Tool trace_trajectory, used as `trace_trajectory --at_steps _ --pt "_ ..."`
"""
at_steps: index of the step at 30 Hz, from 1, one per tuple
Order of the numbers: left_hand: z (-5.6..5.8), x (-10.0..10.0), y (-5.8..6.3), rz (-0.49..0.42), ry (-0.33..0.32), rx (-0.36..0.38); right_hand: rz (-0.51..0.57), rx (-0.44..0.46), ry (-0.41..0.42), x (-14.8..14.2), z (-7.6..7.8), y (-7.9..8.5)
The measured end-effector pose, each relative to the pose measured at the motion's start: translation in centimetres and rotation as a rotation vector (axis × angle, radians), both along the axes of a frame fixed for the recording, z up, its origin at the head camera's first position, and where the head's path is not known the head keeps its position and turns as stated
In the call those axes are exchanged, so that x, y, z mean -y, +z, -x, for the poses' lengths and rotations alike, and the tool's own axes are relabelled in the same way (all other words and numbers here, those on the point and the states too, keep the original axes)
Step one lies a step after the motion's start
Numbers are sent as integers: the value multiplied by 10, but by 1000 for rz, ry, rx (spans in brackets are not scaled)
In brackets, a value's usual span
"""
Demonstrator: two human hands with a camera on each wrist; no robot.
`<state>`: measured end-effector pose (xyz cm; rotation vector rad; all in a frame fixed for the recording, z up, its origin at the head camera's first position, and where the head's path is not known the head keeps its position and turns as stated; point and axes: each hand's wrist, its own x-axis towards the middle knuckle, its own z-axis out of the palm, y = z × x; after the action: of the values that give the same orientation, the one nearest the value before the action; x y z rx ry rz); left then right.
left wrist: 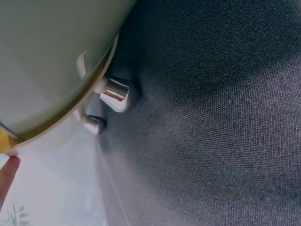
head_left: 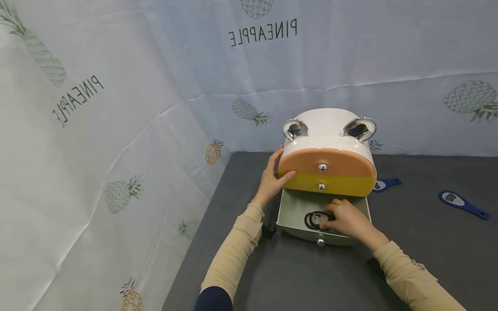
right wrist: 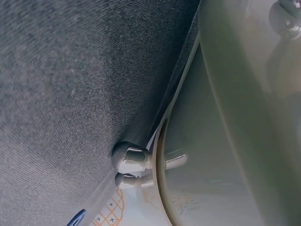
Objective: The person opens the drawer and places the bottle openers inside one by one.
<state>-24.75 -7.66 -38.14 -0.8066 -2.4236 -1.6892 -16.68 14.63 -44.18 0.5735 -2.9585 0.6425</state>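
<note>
A small frog-shaped cabinet (head_left: pixel 327 134) stands on the table with its pale green bottom drawer (head_left: pixel 297 205) pulled out. At the cabinet's left side rests my left hand (head_left: pixel 270 179), its thumb stretched across the yellow drawer (head_left: pixel 342 185) and its fingers along the side wall. One fingertip (left wrist: pixel 8 172) shows near the cabinet edge in the left wrist view. Down in the green drawer, my right hand (head_left: pixel 349 219) pinches a black-rimmed bottle opener (head_left: pixel 318 219) between thumb and fingers. A black oval rim overlaps it on the left. The hand hides the opener's right end.
Two blue bottle openers lie on the table: one (head_left: pixel 463 204) farther right, the other (head_left: pixel 385 185) close beside the cabinet. Above the yellow drawer is an orange one (head_left: pixel 303 160) with a silver knob. Pineapple-print cloth (head_left: pixel 175 129) hangs behind and left. Silver feet (right wrist: pixel 131 160) support the cabinet.
</note>
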Motion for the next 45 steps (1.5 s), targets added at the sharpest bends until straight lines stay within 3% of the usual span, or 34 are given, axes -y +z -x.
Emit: trace_trajectory --at_steps 6,17,23,34,45 --pt "1 0 -3 7 42 -13 -12 27 19 0 0 -1" --pt "-1 -2 -2 -1 47 -87 -4 36 14 0 -2 1" --pt "-2 -2 -1 -8 48 -86 39 12 4 -1 -3 5" --pt "-3 -3 -1 8 66 -85 155 -66 7 -18 -15 32" --pt "-2 -3 -3 3 68 -81 271 -112 -108 -56 -31 60"
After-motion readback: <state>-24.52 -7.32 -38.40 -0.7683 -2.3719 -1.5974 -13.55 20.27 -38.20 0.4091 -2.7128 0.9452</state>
